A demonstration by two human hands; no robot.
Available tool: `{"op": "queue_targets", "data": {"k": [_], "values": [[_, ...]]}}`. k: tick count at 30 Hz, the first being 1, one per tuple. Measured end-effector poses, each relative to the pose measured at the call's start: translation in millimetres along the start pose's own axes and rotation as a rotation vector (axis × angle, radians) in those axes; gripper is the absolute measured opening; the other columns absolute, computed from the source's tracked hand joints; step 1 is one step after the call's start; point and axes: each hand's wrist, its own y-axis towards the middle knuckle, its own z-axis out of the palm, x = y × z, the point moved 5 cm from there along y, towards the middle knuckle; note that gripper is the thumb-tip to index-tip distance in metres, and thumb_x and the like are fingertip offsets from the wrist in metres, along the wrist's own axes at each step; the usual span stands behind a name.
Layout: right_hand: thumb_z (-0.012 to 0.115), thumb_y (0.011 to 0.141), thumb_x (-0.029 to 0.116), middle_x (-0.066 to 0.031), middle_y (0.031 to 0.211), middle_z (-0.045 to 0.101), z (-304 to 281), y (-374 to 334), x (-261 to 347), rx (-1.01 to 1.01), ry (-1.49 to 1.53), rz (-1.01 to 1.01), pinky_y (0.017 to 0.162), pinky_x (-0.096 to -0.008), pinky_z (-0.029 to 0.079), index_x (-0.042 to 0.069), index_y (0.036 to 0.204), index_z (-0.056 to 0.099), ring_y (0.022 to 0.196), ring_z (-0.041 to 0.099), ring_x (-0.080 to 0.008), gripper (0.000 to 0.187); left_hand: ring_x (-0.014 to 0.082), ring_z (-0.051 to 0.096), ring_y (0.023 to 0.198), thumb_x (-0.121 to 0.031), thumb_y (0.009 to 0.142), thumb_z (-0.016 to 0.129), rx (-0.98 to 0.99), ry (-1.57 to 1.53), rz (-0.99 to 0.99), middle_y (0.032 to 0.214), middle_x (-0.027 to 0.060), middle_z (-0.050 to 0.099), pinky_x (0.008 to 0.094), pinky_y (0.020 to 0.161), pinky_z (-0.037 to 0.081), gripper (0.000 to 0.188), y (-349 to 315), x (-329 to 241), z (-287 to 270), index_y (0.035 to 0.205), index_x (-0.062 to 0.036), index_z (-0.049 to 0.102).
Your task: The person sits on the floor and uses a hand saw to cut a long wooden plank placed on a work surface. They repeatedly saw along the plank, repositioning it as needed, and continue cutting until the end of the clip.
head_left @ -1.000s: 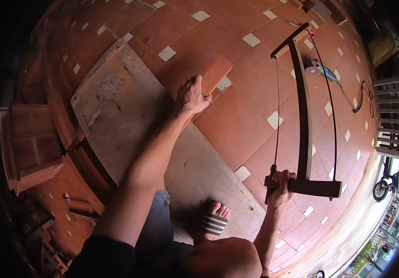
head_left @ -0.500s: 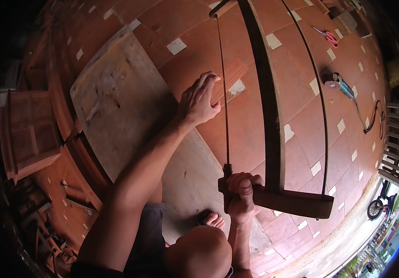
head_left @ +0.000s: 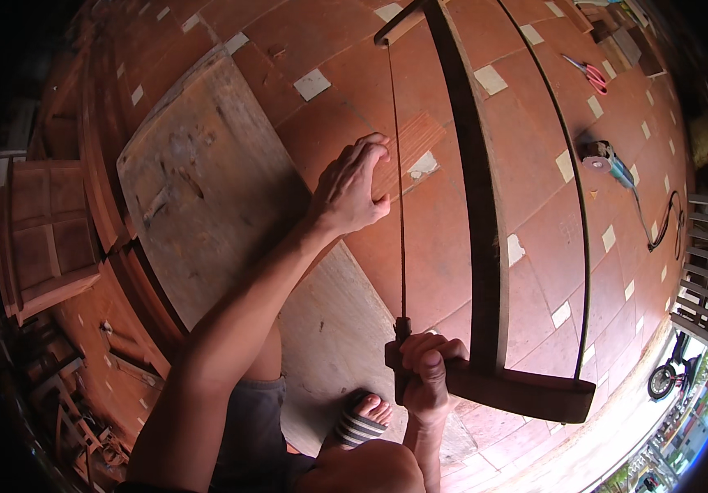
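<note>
A wooden frame saw (head_left: 479, 197) is held by the right hand (head_left: 429, 378), whose grip is clamped around the lower crosspiece (head_left: 526, 394) at the blade end. The saw is seen with its central beam stretching away from the body, the thin blade (head_left: 403, 263) being carried on the left of the beam and the tensioning line (head_left: 587, 238) on the right. The upper crosspiece (head_left: 399, 22) is partly cut off by the top edge of the view

A reddish wooden block (head_left: 421, 134) is seen beyond the left hand (head_left: 350, 189), at the edge of the weathered worktop (head_left: 206, 156), its far end projecting over the tiled floor (head_left: 440, 271). The block is crossed in the view by the blade; whether it is touched by the blade cannot be told. The left grip is spread, thumb and fingers apart, just beside the block; contact with the wood cannot be made out. A foot in a striped sandal (head_left: 359, 429) is placed on the near part of the worktop

On the floor to the right, an angle grinder (head_left: 613, 167) and scissors with reddish handles (head_left: 594, 78) are shown lying well apart from the block. A panelled wooden cabinet (head_left: 54, 226) is seen at the left
</note>
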Motion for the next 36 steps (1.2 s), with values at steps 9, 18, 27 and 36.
{"op": "queue_targets", "data": {"k": [9,18,27,36], "values": [[0.070,0.100,0.020,-0.0105,0.069,0.057,-2,-3,-6,0.000,0.025,0.025,0.073,-0.0385,0.047,0.007,0.082,0.048,0.066,0.052,-0.0203,0.032,0.0347,0.060,0.119,-0.010,0.069,0.083,-0.007,-0.001,-0.039,0.139,0.0147,0.058,0.0432,0.099,0.050,0.056,2,1,0,0.115,-0.0057,0.050],[0.071,0.099,0.020,-0.0121,0.070,0.059,1,-8,-4,-0.007,-0.004,0.081,0.078,-0.0401,0.050,0.006,0.084,0.049,0.068,0.055,-0.0211,0.030,0.0341,0.062,0.110,-0.009,0.069,0.084,-0.016,0.000,-0.027,0.127,0.0155,0.060,0.0435,0.096,0.051,0.064,0,4,5,0.123,-0.0028,0.051],[0.068,0.101,0.018,-0.0102,0.071,0.056,6,0,-4,-0.006,0.026,0.110,0.075,-0.0398,0.047,0.005,0.085,0.050,0.068,0.052,-0.0204,0.027,0.0355,0.061,0.111,-0.006,0.070,0.082,-0.026,-0.008,0.012,0.129,0.0174,0.058,0.0441,0.097,0.050,0.064,0,3,7,0.125,-0.0017,0.050],[0.067,0.102,0.019,-0.0108,0.075,0.057,6,1,-6,0.013,0.005,0.092,0.077,-0.0395,0.047,0.005,0.087,0.050,0.070,0.052,-0.0205,0.026,0.0364,0.060,0.111,-0.006,0.070,0.081,-0.019,0.018,0.014,0.130,0.0180,0.058,0.0444,0.098,0.049,0.062,0,3,6,0.123,-0.0015,0.050]]}}
